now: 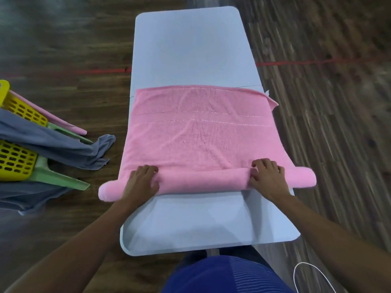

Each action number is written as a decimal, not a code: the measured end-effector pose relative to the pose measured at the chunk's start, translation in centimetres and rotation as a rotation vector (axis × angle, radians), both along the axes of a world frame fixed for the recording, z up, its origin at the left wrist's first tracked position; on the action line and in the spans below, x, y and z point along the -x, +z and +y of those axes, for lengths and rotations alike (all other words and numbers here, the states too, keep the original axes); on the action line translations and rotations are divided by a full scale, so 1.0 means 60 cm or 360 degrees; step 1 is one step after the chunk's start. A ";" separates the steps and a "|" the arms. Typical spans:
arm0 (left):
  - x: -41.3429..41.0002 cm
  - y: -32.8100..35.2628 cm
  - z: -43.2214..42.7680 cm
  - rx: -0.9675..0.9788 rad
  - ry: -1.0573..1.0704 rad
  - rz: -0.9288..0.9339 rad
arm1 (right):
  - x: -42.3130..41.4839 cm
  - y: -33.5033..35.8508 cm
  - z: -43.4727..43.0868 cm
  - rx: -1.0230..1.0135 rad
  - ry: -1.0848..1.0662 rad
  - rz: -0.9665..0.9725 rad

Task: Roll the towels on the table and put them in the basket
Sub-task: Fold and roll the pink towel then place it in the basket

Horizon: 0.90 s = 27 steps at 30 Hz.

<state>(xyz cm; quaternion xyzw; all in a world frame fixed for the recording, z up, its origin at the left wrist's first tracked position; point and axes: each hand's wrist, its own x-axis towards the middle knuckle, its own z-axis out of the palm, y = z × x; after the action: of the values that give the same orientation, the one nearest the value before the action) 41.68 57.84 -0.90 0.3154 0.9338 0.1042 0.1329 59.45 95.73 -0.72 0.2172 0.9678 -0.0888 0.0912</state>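
A pink towel (201,134) lies spread across the white table (190,45). Its near edge is wound into a thick roll (203,180) that sticks out past both table sides. My left hand (141,179) lies over the roll near its left end, fingers curled round it. My right hand (267,176) lies over the roll near its right end, fingers curled over the top. A yellow perforated basket (17,159) stands on the floor at the left, with grey cloth (53,142) draped over it.
Green and pink plastic pieces (61,180) lie under the basket at the left. The wooden floor surrounds the narrow table, with a red line across it. A white cable (309,273) lies on the floor at the lower right.
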 end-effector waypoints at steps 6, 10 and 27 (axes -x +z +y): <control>-0.024 -0.021 -0.009 0.0071 -0.0146 0.0135 | -0.020 -0.017 -0.025 -0.0031 0.0248 0.0168; -0.020 -0.019 -0.015 0.0188 -0.0103 0.0065 | -0.031 -0.032 -0.023 -0.0021 0.0249 0.0067; -0.006 -0.023 -0.019 0.0036 -0.0149 0.0202 | 0.000 -0.010 -0.012 0.0060 0.0136 0.0077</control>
<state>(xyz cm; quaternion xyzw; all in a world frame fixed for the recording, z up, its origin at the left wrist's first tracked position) 42.05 56.71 -2.28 0.3632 0.9257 0.0673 0.0817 59.46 95.01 -1.34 0.1717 0.9763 -0.1083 0.0756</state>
